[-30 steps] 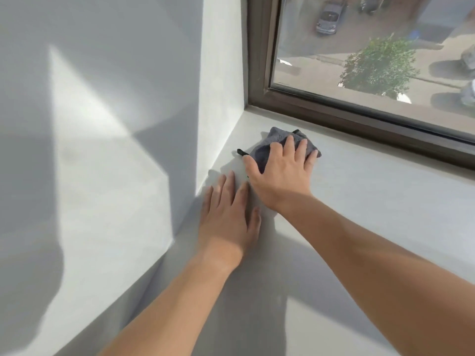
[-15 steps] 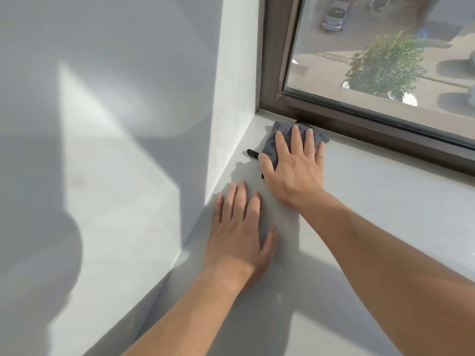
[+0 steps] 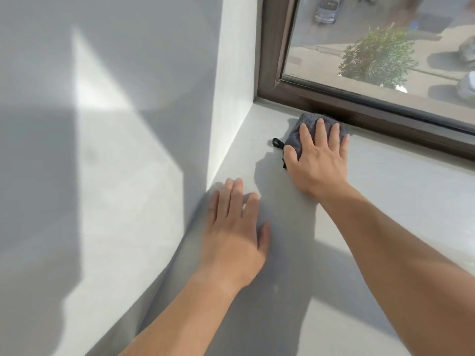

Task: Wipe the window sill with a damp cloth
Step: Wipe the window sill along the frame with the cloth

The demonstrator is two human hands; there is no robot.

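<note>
Pressing cloth (image 3: 295, 138) under straight fingers (image 3: 322, 132) of right hand (image 3: 318, 165), left hand (image 3: 234, 235) flat on sill (image 3: 398, 201)

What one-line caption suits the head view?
Right hand presses a grey cloth against the window frame; left hand rests flat on the sill.

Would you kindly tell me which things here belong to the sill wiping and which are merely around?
In the job:
grey cloth, pressed flat under the right hand
window sill
left hand, resting flat on the sill

Merely around:
window frame
side wall
tree and parked car outside the glass
</note>
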